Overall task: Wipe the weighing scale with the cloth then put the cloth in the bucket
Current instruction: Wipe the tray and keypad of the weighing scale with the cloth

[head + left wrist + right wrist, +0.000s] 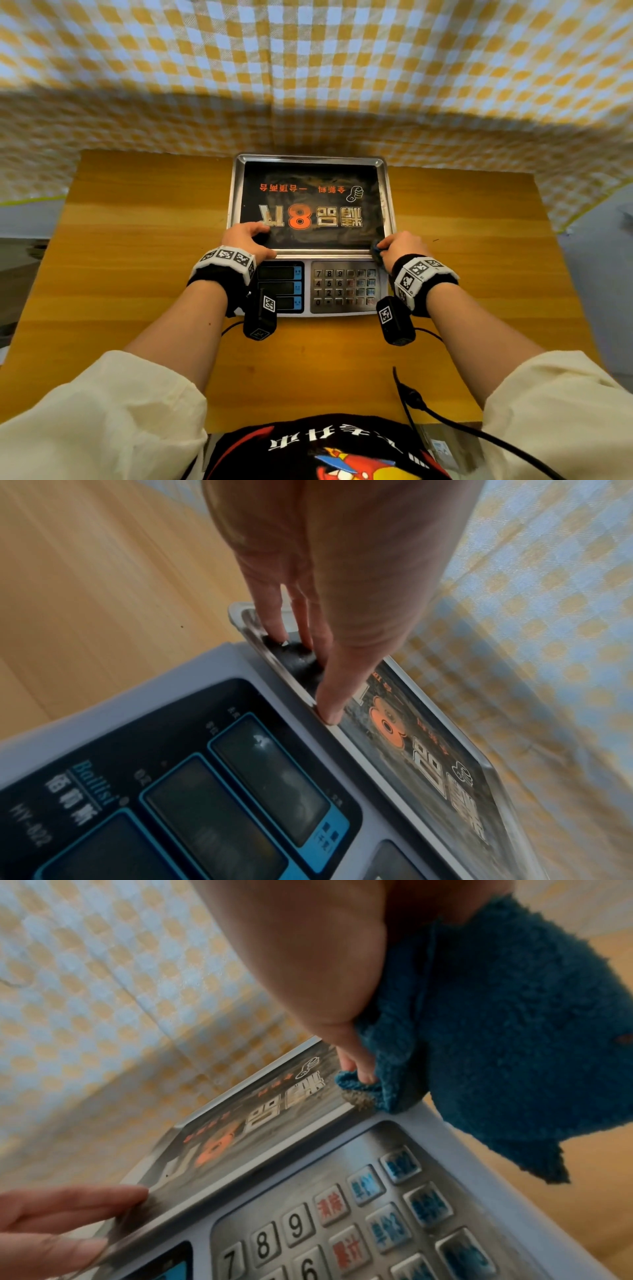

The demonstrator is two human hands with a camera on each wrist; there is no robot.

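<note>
Yellow and white checked fabric is hanging behind a wooden table, filling the background. On the table, close to its far edge and centred, a weighing scale is sitting with its steel tray toward the fabric and its front panel facing the person. A dark printed sheet with an orange figure eight is covering the tray floor. On the front panel, three small display windows are sitting on the left and a metal keypad on the right.

A person in cream sleeves is reaching both forearms over the near edge of the table. Both wrists are wearing black bands with printed square markers.

Their left hand is resting on the near left corner of the tray. Its fingers are lying nearly straight, tips pressing down on the tray rim and the sheet, gripping nothing.

Their right hand is at the near right corner of the tray. Its fingers are curling around a bunched blue cloth, pinching it and pressing a folded edge onto the tray corner. Most of the cloth is hanging loose below the hand, beside the right edge of the scale.

A black cable is trailing across the near right part of the table.
</note>
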